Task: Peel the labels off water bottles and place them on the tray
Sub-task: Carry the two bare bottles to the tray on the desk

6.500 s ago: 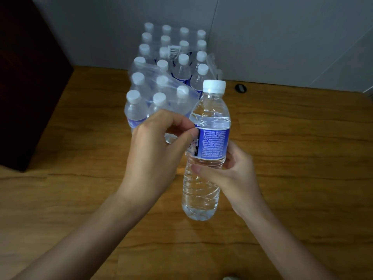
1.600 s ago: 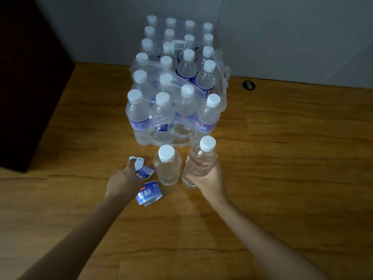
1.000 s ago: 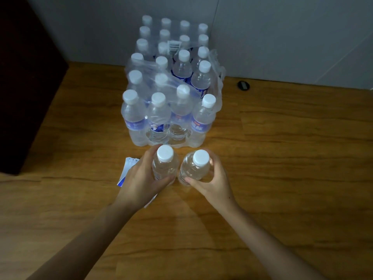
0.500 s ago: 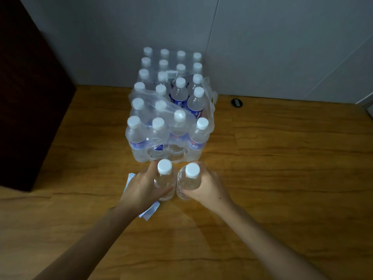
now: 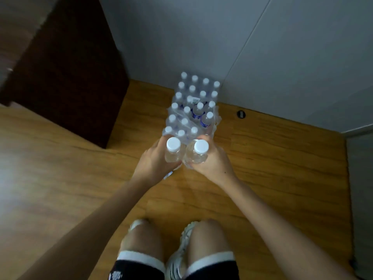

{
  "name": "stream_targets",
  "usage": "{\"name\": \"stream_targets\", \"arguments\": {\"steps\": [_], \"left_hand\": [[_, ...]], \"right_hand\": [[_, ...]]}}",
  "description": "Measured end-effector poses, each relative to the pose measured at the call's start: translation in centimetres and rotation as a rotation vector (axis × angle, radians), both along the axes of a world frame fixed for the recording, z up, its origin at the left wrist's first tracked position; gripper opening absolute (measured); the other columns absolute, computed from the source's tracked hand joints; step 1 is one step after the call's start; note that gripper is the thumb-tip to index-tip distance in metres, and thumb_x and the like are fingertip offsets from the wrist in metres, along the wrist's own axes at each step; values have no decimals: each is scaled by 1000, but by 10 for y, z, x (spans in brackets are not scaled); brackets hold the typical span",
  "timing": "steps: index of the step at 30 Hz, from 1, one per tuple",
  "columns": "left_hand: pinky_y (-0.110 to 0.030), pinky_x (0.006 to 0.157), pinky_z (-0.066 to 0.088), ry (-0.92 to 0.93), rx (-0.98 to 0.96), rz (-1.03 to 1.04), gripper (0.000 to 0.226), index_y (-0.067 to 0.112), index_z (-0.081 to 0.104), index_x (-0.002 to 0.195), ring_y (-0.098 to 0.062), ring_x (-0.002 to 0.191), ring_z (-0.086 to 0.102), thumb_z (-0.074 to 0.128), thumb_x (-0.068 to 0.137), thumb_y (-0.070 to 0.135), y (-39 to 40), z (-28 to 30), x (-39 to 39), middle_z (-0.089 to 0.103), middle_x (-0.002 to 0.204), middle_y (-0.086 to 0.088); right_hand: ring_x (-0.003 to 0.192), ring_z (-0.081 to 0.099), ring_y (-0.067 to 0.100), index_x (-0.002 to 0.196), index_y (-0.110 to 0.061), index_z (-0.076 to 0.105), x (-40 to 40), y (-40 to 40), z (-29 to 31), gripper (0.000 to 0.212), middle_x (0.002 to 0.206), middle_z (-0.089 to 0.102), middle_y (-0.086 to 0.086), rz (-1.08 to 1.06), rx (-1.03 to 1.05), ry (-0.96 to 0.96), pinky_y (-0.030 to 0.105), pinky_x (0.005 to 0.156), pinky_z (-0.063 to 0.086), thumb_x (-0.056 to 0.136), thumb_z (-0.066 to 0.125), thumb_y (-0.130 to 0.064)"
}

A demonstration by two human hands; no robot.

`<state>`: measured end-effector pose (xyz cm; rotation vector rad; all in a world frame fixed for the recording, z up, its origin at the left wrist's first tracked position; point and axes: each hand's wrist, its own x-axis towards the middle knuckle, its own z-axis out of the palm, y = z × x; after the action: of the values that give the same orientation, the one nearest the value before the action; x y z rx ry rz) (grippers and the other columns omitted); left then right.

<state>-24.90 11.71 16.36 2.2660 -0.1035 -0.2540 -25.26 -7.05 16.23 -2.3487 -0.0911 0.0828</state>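
Head view: both peeled bottles now lifted off the floor.
Left hand grip: closed round left bottle.
Right hand grip: closed round right bottle.
Meaning: off to the tray, unseen.

Two bottles are being held side by side above the floor: the left bottle in the left hand, the right bottle in the right hand. Just behind them, the wrapped pack of bottles is being backed by the wall, a cabinet standing to its left.

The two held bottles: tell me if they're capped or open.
Capped. The left bottle and right bottle each show a white cap on top, one gripped in each hand.
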Motion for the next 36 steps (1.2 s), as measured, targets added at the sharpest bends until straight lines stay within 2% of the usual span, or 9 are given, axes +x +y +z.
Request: {"name": "stream_targets", "arguments": {"steps": [3, 7, 13, 16, 19, 21, 25, 30, 36], "left_hand": [[-29, 64, 41, -21, 15, 48, 61, 23, 45, 113, -25, 87, 64, 83, 66, 30, 15, 90, -20, 66, 104, -2], [-25, 63, 42, -21, 0, 119, 58, 26, 45, 116, -15, 87, 61, 80, 70, 35, 42, 204, -45, 62, 105, 7], [-23, 67, 44, -60, 58, 351, 61, 25, 46, 120, -12, 90, 59, 80, 71, 36, 86, 321, -89, 62, 111, 4], [-14, 66, 37, -58, 49, 504, 61, 33, 41, 118, -5, 87, 54, 78, 70, 42, 107, 355, -108, 56, 107, 14], [-9, 65, 33, -60, 33, 676, 58, 35, 42, 117, -4, 87, 54, 76, 71, 44, 141, 380, -129, 54, 106, 18], [-14, 67, 37, -50, 25, 782, 60, 32, 43, 120, -8, 89, 55, 75, 71, 44, 171, 387, -147, 57, 109, 14], [-26, 74, 45, -19, -12, 999, 59, 34, 46, 118, -12, 92, 59, 74, 67, 47, 239, 395, -179, 61, 111, 12], [-15, 65, 38, -5, 7, 1160, 59, 38, 43, 115, -11, 84, 57, 75, 66, 43, 337, 406, -210, 57, 99, 18], [-12, 65, 39, 3, -28, 1277, 58, 42, 43, 113, -5, 84, 59, 67, 61, 54, 446, 421, -220, 57, 94, 27]], "right_hand": [[88, 65, 16, 113, -27, 48, -5, 14, 92, 64, 103, 66, -6, 90, 9, -11, 27, 64, 52, 63, 88, -30], [93, 59, 11, 114, -25, 50, -8, 39, 202, 64, 109, 59, -1, 201, 39, 26, 25, 70, 51, 63, 89, -30], [94, 53, 6, 116, -24, 49, -5, 97, 314, 63, 112, 56, -4, 448, -10, 54, 17, 71, 44, 64, 85, -33], [88, 56, 8, 114, -33, 44, -2, 136, 347, 63, 113, 54, -7, 575, -36, 57, 11, 63, 39, 64, 83, -37], [94, 62, 19, 114, -35, 46, -1, 189, 376, 58, 116, 56, -7, 699, -54, 54, 29, 69, 51, 66, 79, -43], [97, 62, 22, 114, -36, 47, -5, 232, 390, 56, 118, 56, -8, 776, -67, 64, 37, 76, 54, 67, 76, -48], [102, 61, 24, 120, -23, 53, -21, 321, 404, 60, 120, 58, -2, 939, -4, 63, 34, 81, 51, 69, 80, -38], [97, 63, 26, 118, -20, 53, -36, 439, 416, 59, 115, 62, 0, 1122, 3, -10, 37, 77, 53, 69, 80, -36], [92, 63, 24, 117, -23, 53, -41, 567, 425, 60, 113, 62, -3, 1206, 14, -36, 32, 72, 48, 67, 81, -37]]}}
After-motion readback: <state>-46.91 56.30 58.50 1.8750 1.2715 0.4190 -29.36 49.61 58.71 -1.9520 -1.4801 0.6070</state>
